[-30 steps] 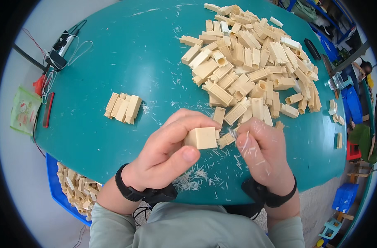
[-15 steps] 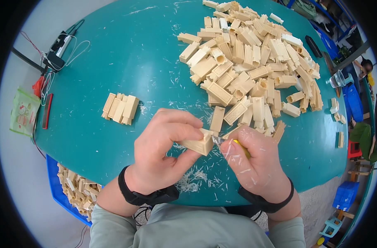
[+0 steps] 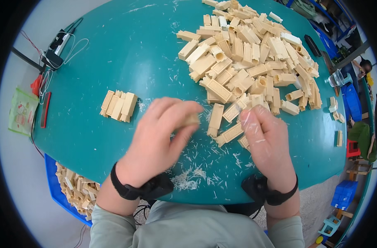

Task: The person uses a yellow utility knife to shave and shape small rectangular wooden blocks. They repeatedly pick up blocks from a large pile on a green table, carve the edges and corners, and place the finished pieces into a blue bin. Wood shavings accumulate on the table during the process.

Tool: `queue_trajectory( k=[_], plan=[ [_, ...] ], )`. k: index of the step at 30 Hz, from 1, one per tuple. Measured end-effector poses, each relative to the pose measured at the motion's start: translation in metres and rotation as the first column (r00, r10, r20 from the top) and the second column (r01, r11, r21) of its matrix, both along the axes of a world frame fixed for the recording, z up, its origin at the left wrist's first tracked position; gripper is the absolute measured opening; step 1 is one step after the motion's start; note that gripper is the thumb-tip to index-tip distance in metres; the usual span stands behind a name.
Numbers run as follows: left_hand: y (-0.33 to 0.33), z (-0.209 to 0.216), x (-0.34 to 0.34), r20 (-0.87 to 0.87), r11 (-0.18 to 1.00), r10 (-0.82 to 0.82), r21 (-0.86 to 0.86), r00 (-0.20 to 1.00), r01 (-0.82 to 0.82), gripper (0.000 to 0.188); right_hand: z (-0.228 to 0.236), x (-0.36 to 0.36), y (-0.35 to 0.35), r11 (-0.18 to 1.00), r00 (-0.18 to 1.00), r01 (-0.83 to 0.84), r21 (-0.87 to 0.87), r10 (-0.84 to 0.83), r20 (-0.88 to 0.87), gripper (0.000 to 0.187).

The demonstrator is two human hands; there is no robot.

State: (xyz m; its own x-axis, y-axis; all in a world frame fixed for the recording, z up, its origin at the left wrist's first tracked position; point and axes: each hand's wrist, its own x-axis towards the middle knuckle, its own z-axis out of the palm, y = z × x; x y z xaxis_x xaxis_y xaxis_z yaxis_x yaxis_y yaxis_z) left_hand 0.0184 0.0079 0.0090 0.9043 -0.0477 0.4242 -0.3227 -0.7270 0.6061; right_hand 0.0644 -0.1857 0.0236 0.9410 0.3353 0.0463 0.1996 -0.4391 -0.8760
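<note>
My left hand (image 3: 157, 138), smeared by motion, is closed round a beige plastic block (image 3: 192, 120), mostly hidden by the fingers. My right hand (image 3: 266, 142), flecked with white shavings, is closed on a small yellow-handled knife; now its handle is covered by the fist and the blade is hard to make out. The hands are apart. Loose beige blocks (image 3: 215, 120) lie between them, at the near edge of a big heap of similar hollow blocks (image 3: 242, 51). To the left of my left hand, several blocks (image 3: 119, 106) lie side by side in a row.
White shavings (image 3: 190, 177) litter the green table (image 3: 89, 144) near me. A blue bin (image 3: 56, 188) of beige pieces stands below left. A power strip (image 3: 58, 47), a red-and-black bar (image 3: 46, 109) and a green bag (image 3: 22, 111) are at the left edge; a black marker-like object (image 3: 312, 45) lies right.
My hands have moved apart: the left has shifted up and left with the block turned into its fingers, the right has moved right and up. The blade no longer touches the block.
</note>
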Motion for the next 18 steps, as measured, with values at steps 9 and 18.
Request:
queue_trajectory(
  k=[9, 18],
  plan=[
    [0.007, -0.013, 0.008, -0.004, 0.945, -0.064, 0.322, 0.998, 0.062, 0.026, -0.003, 0.002, -0.005, 0.994, 0.994, 0.027, 0.108, -0.038, 0.099, 0.027],
    [-0.009, -0.022, 0.013, -0.216, 0.976, -0.176, 0.092, 0.96, 0.2, 0.036, -0.004, 0.0, -0.004, 0.988, 0.996, 0.022, 0.154, -0.036, 0.087, 0.023]
  ],
)
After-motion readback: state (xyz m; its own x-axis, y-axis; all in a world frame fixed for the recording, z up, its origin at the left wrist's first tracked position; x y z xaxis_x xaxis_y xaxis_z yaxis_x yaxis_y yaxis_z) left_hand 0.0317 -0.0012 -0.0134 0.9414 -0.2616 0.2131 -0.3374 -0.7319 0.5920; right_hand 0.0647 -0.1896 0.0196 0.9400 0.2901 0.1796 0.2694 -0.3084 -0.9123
